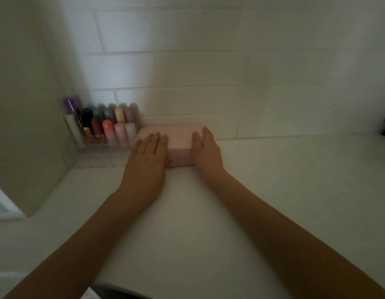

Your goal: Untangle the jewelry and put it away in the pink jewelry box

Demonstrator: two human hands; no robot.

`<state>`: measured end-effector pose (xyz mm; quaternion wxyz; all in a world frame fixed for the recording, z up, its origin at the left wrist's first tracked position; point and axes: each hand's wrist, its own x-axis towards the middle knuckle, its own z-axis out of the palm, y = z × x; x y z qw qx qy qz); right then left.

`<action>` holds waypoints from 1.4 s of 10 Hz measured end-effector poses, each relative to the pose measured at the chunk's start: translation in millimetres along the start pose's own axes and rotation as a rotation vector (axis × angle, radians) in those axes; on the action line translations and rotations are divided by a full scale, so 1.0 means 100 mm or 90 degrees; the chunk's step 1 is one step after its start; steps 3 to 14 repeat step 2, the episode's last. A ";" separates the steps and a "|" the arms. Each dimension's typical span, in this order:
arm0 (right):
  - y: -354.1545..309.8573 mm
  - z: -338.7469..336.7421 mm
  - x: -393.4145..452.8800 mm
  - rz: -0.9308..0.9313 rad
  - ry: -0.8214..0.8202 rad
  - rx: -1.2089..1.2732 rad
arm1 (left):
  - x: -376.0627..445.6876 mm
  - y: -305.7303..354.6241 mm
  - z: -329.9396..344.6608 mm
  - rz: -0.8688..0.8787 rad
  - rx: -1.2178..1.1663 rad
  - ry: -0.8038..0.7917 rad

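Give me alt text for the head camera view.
Two hands, left hand and right hand, rest flat on a closed pink jewelry box on a white counter against a tiled wall. A clear organizer of colorful tubes stands beside it.

One head-worn camera looks forward and down along both forearms, close over the left hand (147, 162) and right hand (205, 152), facing the tiled wall (209, 61) beyond them.

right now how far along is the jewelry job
Done: nothing shows as done; the pink jewelry box sits shut on the counter by the lipstick organizer. In hand: the left hand and right hand lie flat on the box's two ends. Left: no jewelry is in view, so untangling and storing apparently remain.
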<state>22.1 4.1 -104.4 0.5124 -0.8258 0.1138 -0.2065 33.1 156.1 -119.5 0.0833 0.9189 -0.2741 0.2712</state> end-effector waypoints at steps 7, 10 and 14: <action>0.05 -0.36 0.13 0.009 -0.102 -0.021 | 0.05 0.00 -0.15 -0.007 -0.073 -0.085; 0.05 -0.36 0.13 0.009 -0.102 -0.021 | 0.05 0.00 -0.15 -0.007 -0.073 -0.085; 0.05 -0.36 0.13 0.009 -0.102 -0.021 | 0.05 0.00 -0.15 -0.007 -0.073 -0.085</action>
